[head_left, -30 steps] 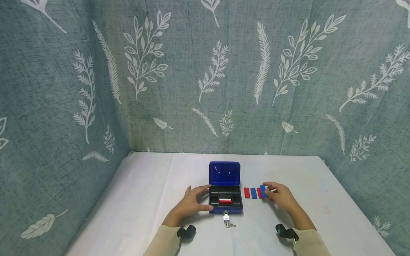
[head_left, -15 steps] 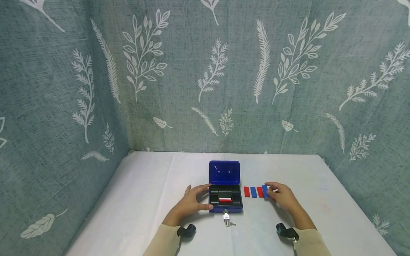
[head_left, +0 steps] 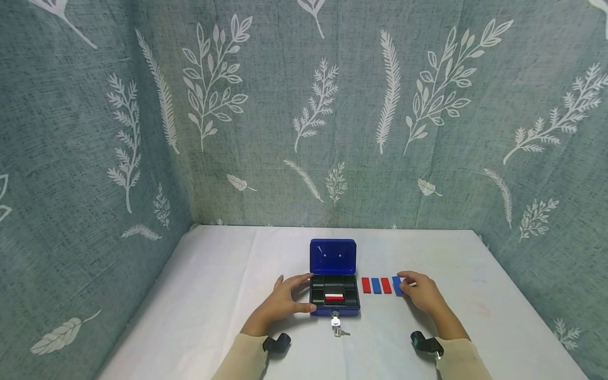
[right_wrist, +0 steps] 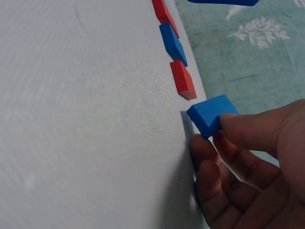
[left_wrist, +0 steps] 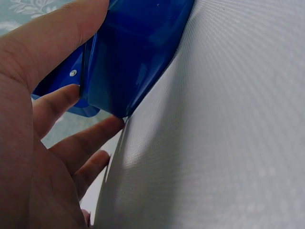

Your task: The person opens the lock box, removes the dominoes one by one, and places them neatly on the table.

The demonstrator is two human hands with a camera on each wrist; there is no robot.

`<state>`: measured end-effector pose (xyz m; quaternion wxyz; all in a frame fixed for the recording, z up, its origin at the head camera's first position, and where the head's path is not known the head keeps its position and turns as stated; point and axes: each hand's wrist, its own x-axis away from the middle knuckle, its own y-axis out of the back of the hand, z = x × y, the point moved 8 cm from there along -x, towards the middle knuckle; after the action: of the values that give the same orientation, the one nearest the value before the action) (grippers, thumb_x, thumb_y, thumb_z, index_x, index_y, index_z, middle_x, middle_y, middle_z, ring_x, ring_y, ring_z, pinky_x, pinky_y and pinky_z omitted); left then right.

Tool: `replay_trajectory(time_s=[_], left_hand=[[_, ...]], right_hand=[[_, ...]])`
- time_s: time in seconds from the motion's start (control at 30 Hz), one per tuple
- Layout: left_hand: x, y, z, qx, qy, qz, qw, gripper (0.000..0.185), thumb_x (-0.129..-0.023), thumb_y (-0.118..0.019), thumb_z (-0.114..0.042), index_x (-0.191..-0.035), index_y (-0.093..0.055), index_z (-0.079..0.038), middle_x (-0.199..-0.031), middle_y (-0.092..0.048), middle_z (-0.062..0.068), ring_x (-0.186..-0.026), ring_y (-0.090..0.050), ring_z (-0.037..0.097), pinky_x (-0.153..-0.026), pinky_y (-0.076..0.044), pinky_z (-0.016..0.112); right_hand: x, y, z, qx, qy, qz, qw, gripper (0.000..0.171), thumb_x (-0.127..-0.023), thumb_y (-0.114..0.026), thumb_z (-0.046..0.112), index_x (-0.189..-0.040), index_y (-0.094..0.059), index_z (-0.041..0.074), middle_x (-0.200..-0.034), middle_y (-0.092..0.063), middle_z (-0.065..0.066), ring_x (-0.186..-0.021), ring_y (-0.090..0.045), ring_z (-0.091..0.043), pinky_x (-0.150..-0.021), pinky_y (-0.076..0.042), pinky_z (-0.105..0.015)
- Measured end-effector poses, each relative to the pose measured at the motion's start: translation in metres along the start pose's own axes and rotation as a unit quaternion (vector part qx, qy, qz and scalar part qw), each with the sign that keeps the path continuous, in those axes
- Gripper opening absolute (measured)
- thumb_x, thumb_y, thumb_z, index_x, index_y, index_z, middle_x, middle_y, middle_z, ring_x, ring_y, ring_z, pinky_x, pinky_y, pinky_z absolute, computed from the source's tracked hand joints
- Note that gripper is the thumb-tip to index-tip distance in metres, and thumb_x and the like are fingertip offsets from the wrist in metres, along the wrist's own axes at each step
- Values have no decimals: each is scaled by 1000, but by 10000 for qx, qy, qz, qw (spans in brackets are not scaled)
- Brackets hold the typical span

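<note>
A blue cash box (head_left: 345,312) stands with its lid raised and a black compartment tray inside. My left hand (head_left: 279,306) holds its left side, thumb at the front corner and fingertips at the back corner. The left wrist view has those fingers against the blue wall (left_wrist: 138,52). To the right of the box, my right hand (head_left: 424,292) pinches a blue block (right_wrist: 207,114) between thumb and fingers, tilted close over the table. The block is at the right end of a row with a red block (head_left: 386,285), a blue block (head_left: 376,285) and another red block (head_left: 366,285).
In the tray's middle compartment lies a red and white piece (head_left: 334,299). Keys (head_left: 337,328) hang from the lock at the box's front. White cloth covers the table (head_left: 228,264), and leaf-patterned green fabric (head_left: 275,105) rises behind it.
My right hand has moved the blue block a little to the right, off the neighbouring red block, so a gap now shows between them. The left hand has stayed at the cash box.
</note>
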<state>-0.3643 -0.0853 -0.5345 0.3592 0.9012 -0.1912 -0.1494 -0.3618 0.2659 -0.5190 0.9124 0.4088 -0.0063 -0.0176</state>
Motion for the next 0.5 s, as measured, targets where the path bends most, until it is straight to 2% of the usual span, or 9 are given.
replay_trajectory(time_s=[0.3, 0.5], left_hand=[[1, 1, -1, 1, 2, -6, 10000, 88, -71, -79, -55, -145, -48, -20, -143, -51, 0, -136, -41, 23, -114, 4, 59], [1, 1, -2, -4, 16, 12, 10000, 88, -71, -79, -55, -145, -48, -20, -143, -51, 0, -136, -40, 23, -114, 4, 59]], right_hand=[[-6, -3, -4, 144, -328, 53, 9993, 33, -93, -61, 8, -125, -61, 1, -103, -64, -11, -93, -58, -27, -83, -53, -47], [-8, -3, -3, 176, -439, 43, 9989, 30, -93, -61, 8, -121, -63, -2, -104, -64, -15, -95, -58, -30, -88, -50, -53]])
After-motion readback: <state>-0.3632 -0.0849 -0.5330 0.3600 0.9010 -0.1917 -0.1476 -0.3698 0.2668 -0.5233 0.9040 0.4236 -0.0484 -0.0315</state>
